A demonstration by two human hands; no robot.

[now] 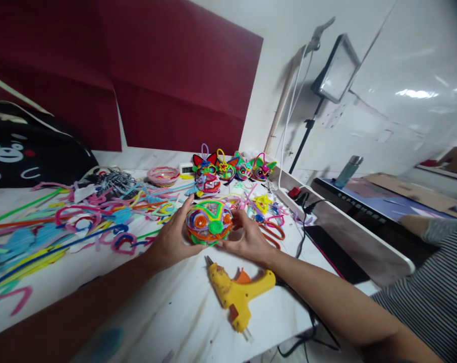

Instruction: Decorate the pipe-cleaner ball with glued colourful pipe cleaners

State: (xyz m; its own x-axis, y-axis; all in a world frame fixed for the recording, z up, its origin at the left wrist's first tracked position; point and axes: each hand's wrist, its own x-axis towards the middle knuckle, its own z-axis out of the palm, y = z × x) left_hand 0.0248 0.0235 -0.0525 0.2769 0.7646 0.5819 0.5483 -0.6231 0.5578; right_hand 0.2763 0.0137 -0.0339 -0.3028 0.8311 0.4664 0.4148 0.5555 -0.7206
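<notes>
A round, colourful pipe-cleaner head (209, 223) with orange eyes and a green nose is held between both hands above the white table. My left hand (172, 236) is wrapped against its left side, thumb along the bottom. On the right side, my right hand (249, 239) grips it with thumb below and fingers partly hidden behind. A yellow glue gun (236, 293) lies on the table just below the hands, its nozzle toward the head. Finished heads with ears and loops (242, 168) stand in a row behind.
Loose pipe cleaners (58, 232) cover the table's left side. A pink ring-shaped bundle (163, 175) lies at the back. Right are a black phone (336, 253), cables, a raised edge board (349, 227) and a person in striped clothing (436, 292).
</notes>
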